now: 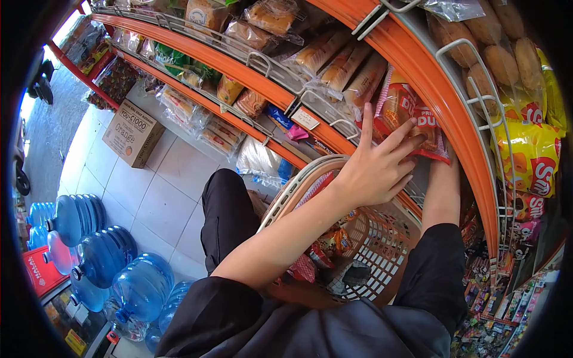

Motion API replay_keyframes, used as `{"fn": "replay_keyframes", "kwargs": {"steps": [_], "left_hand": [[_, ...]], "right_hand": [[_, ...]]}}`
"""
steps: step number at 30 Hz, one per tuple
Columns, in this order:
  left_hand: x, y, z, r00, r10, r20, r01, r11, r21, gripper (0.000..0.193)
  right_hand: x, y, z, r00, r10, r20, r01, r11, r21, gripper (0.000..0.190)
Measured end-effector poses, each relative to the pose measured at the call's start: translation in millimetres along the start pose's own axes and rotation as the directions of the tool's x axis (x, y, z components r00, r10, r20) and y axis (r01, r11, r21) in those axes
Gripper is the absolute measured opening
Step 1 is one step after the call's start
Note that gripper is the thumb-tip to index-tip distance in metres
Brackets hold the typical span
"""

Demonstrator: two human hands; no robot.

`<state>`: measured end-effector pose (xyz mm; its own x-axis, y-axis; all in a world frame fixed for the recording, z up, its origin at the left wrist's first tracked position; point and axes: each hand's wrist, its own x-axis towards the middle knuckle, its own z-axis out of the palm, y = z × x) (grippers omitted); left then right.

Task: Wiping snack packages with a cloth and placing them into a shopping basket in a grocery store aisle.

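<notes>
My left hand point(378, 163) reaches over the basket to the orange-edged shelf, fingers spread. Its fingertips are at bread packets in red-and-clear wrapping point(427, 127), and I see nothing held in it. My right forearm point(441, 197) goes in under the same packets; the hand itself is hidden behind them. Below my arms stands a beige-brown plastic shopping basket point(389, 241) with slotted sides. Inside lie several snack packets point(338, 241) in orange and red wrapping, and a dark grey item point(356, 273). Left of the bread packets are long wrapped bread rolls point(340, 71).
Orange shelf edges point(403, 49) with wire guards curve across the top and right. Yellow snack bags point(528, 156) hang over the right side. A cardboard carton point(133, 133) sits on the tiled floor. Several blue water gallons point(107, 255) lie at lower left, near a red crate point(44, 270).
</notes>
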<state>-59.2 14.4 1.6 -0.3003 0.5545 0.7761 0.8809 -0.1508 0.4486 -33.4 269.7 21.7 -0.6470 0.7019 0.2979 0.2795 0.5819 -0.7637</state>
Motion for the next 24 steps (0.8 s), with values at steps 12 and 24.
{"fn": "replay_keyframes", "kwargs": {"steps": [12, 24], "left_hand": [[3, -3, -8, 0.997, 0.010, -0.080, -0.013, 0.999, -0.044, 0.007], [3, -9, -8, 0.983, -0.015, -0.183, 0.034, 0.994, 0.103, 0.019]], "right_hand": [[-44, -3, -48, 1.000, 0.023, 0.019, -0.022, 0.998, -0.063, 0.027], [-179, -56, -89, 0.966, 0.122, 0.227, -0.153, 0.981, 0.121, 0.014]]}}
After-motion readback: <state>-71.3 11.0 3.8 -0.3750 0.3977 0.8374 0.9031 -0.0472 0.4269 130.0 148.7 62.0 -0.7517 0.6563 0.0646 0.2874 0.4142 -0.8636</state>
